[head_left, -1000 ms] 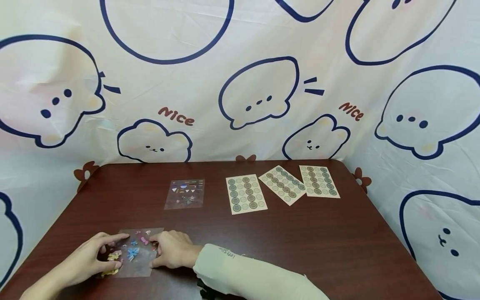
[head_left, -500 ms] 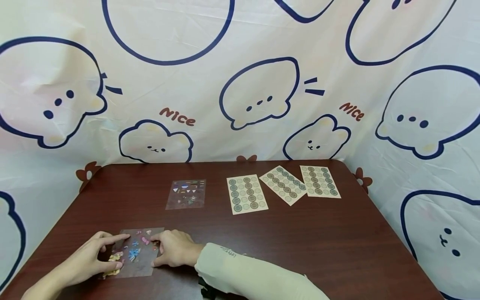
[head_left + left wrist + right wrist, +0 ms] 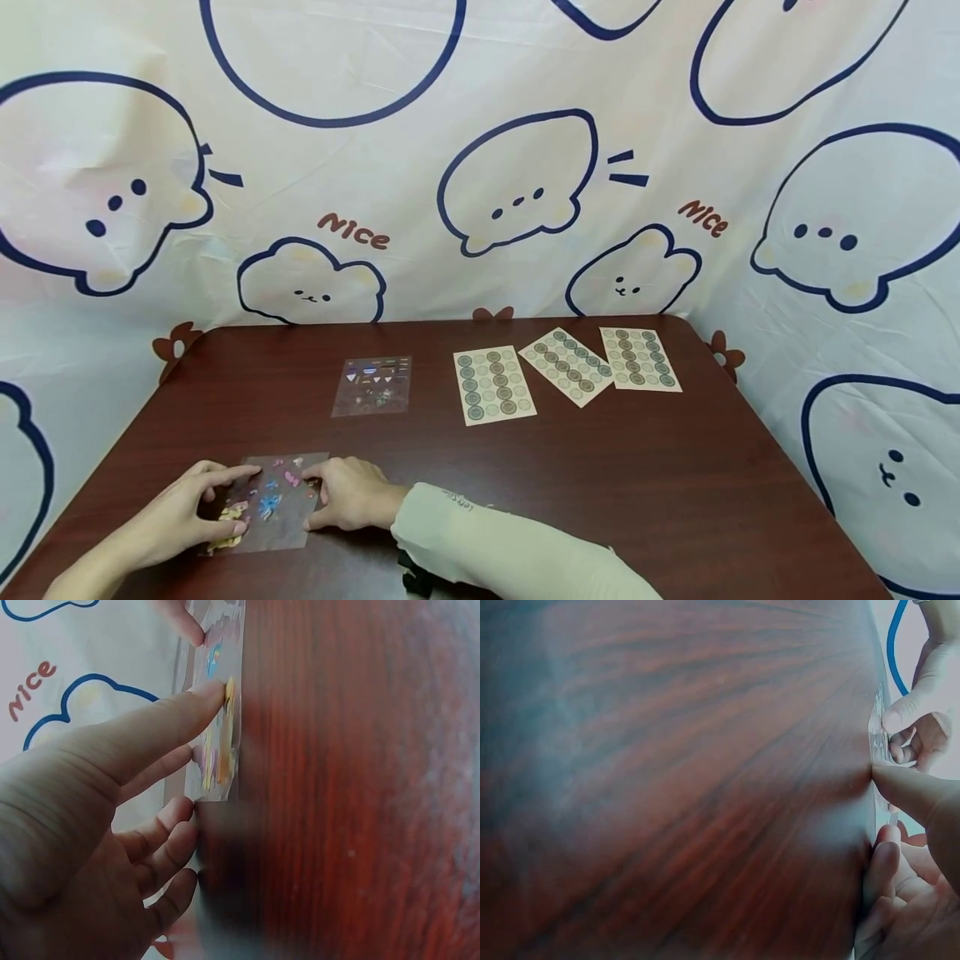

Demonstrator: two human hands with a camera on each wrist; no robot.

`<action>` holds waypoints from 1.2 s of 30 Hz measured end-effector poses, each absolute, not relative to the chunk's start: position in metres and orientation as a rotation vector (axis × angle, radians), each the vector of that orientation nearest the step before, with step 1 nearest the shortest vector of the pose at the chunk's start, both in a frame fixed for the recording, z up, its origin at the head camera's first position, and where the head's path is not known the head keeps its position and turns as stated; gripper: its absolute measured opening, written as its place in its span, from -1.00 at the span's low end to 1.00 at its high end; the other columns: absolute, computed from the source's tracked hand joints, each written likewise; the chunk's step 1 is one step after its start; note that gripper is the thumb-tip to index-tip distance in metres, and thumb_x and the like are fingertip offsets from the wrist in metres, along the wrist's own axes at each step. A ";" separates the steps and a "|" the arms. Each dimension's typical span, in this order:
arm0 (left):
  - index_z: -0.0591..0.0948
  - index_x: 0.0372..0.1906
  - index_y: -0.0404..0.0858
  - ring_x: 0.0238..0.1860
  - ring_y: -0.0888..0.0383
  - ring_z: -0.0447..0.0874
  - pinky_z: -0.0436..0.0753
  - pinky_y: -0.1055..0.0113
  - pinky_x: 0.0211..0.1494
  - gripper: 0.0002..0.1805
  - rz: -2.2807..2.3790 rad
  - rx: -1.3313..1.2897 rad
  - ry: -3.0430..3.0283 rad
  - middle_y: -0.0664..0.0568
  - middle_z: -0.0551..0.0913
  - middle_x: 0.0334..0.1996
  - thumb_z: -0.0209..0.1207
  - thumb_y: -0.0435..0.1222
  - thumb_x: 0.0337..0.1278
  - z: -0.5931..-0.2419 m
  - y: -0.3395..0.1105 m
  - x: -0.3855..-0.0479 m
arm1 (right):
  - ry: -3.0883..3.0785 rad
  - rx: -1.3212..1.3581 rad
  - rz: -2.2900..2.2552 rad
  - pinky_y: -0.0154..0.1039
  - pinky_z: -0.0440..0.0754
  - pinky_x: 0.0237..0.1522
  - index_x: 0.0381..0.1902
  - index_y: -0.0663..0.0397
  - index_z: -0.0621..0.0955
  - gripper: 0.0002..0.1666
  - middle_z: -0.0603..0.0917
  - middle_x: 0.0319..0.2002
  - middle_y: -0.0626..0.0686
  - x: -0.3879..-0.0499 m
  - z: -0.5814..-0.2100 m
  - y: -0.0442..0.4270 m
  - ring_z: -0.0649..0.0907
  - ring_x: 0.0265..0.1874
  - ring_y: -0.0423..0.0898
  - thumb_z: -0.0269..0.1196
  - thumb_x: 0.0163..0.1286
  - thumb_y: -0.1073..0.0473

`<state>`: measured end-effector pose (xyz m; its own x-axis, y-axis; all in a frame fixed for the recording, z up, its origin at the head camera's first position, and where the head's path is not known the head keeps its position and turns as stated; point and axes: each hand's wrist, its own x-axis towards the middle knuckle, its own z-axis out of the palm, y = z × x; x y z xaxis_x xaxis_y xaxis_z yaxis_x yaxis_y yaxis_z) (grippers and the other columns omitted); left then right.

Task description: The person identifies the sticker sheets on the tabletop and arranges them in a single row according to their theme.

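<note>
A clear sticker sheet [image 3: 281, 531] with yellow, blue and pink shapes lies flat on the table at the lower left of the head view. My left hand [image 3: 168, 517] rests on its left part, thumb and index finger spread over the yellow shapes [image 3: 227, 727]. From the right, my right hand [image 3: 352, 493] touches the sheet's right edge with thumb and index fingertip. Its other fingers are bent beneath the palm in the right wrist view, where the thumb [image 3: 904, 784] meets the edge. The exact print under the left thumb is hidden.
A second clear sheet [image 3: 352, 408] with small shapes lies further back. To its right are three cream sheets of round stickers: one left [image 3: 486, 406], one tilted [image 3: 567, 364], one right [image 3: 641, 358]. The brown table [image 3: 600, 483] meets a patterned cloth [image 3: 420, 275] behind.
Both hands and the sheet stay practically in place. Only a slight shift of the whole head view shows.
</note>
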<state>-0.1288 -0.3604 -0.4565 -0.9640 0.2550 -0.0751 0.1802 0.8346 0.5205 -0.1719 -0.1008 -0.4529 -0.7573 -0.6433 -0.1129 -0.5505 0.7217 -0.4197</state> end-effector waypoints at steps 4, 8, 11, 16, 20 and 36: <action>0.54 0.32 -0.27 -0.29 0.40 0.21 0.30 0.43 -0.32 -0.26 0.796 0.348 2.870 -0.06 0.47 -0.06 0.46 -0.07 0.05 -0.457 -0.361 -0.128 | 2.664 -0.945 -0.546 -0.50 0.36 -0.55 0.32 -0.48 0.54 -0.27 0.47 -0.59 -0.37 -0.172 -0.453 -0.100 0.45 -0.61 -0.45 0.49 0.18 -0.17; 0.53 0.33 -0.25 -0.29 0.41 0.21 0.29 0.42 -0.31 -0.27 0.812 0.350 2.868 -0.05 0.46 -0.08 0.45 -0.06 0.06 -0.459 -0.362 -0.126 | 2.664 -0.946 -0.552 -0.50 0.36 -0.55 0.31 -0.49 0.55 -0.28 0.47 -0.59 -0.38 -0.171 -0.453 -0.101 0.45 -0.60 -0.45 0.49 0.18 -0.17; 0.54 0.33 -0.22 -0.29 0.41 0.21 0.29 0.43 -0.31 -0.27 0.820 0.357 2.879 -0.04 0.46 -0.09 0.46 -0.05 0.05 -0.460 -0.363 -0.126 | 2.663 -0.954 -0.561 -0.51 0.36 -0.55 0.31 -0.48 0.56 -0.29 0.47 -0.58 -0.38 -0.171 -0.453 -0.101 0.45 -0.60 -0.45 0.49 0.18 -0.17; 0.54 0.33 -0.22 -0.30 0.41 0.23 0.29 0.42 -0.32 -0.29 0.812 0.347 2.874 -0.01 0.45 -0.14 0.44 -0.04 0.09 -0.459 -0.363 -0.127 | 2.574 -0.962 -0.683 -0.57 0.41 -0.48 0.31 -0.34 0.58 -0.32 0.57 -0.56 -0.38 -0.172 -0.452 -0.097 0.49 -0.58 -0.49 0.48 0.22 -0.10; 0.52 0.35 -0.21 -0.30 0.43 0.29 0.33 0.41 -0.32 -0.34 0.775 0.314 2.856 0.00 0.51 -0.14 0.36 -0.03 0.20 -0.451 -0.362 -0.131 | 2.428 -0.931 -0.899 -0.60 0.49 -0.34 0.26 -0.12 0.62 -0.43 0.69 -0.53 -0.27 -0.177 -0.448 -0.090 0.55 -0.54 -0.50 0.44 0.29 0.02; 0.56 0.29 -0.31 -0.32 0.44 0.35 0.38 0.39 -0.30 -0.48 0.718 0.278 2.951 0.04 0.61 -0.16 0.25 -0.12 0.36 -0.436 -0.350 -0.147 | 2.263 -0.825 -1.184 -0.44 0.55 -0.51 0.18 0.10 0.63 -0.54 0.66 -0.51 -0.16 -0.199 -0.433 -0.072 0.56 -0.75 -0.20 0.38 0.36 0.14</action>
<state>-0.1474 -0.3502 -0.4363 -0.9792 0.1976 -0.0459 0.1544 0.8729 0.4628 -0.1993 -0.0723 -0.4328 -0.7179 -0.6865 -0.1150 -0.2971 0.4515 -0.8414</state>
